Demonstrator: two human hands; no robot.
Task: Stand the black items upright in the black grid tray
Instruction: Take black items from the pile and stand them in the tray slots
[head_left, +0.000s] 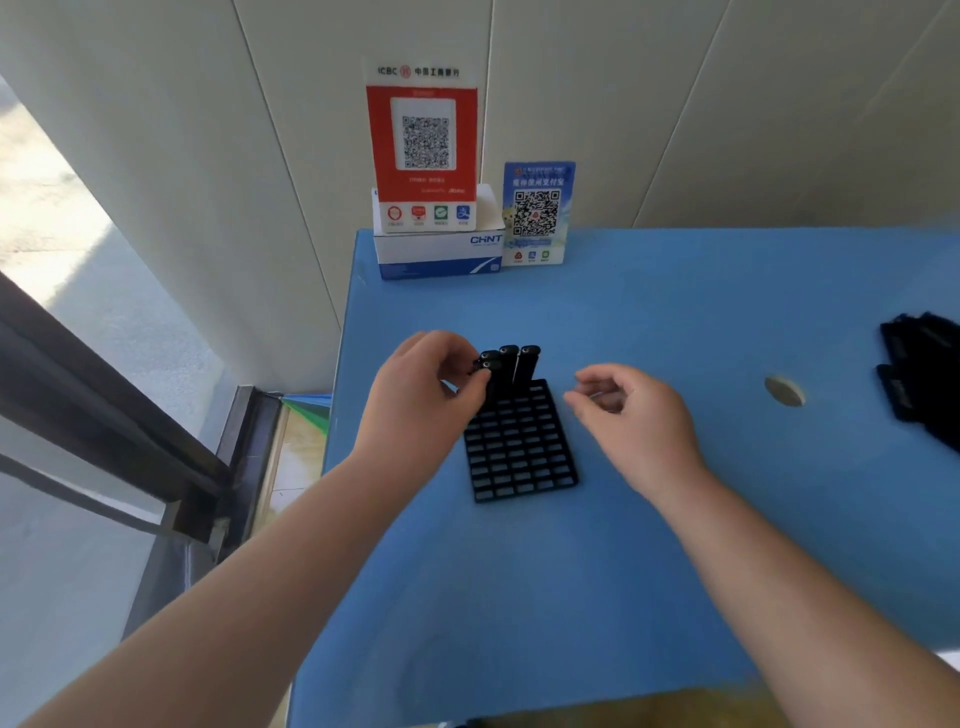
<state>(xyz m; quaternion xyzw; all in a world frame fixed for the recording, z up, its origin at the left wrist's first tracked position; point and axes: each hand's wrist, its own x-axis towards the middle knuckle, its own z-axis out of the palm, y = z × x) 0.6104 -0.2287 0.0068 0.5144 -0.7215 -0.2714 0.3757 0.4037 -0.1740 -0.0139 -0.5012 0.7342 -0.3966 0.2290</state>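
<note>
While the blue table (675, 322) fills the middle and right of the frame, I note the black grid tray (519, 447) lying flat at its centre, nearly all cells bare. Four black items (511, 364) stand upright, bunched at the tray's far-left corner; a loose pile of spare items (919, 374) lies at the right edge of frame, well apart.

Risks, as I judge them:
- tray unweighted; a sideways push on seating could skate it toward the table's left edge, which is near.
- standing items packed tight; a nudge could tip one onto its neighbours.

Left hand (421, 389), centre-left: wrist low, fingers curled, pinching the top of the nearest upright item (487, 367).
Right hand (628, 410), just right of the tray: hovering, fingers loosely curled, holding nothing I can see.
</note>
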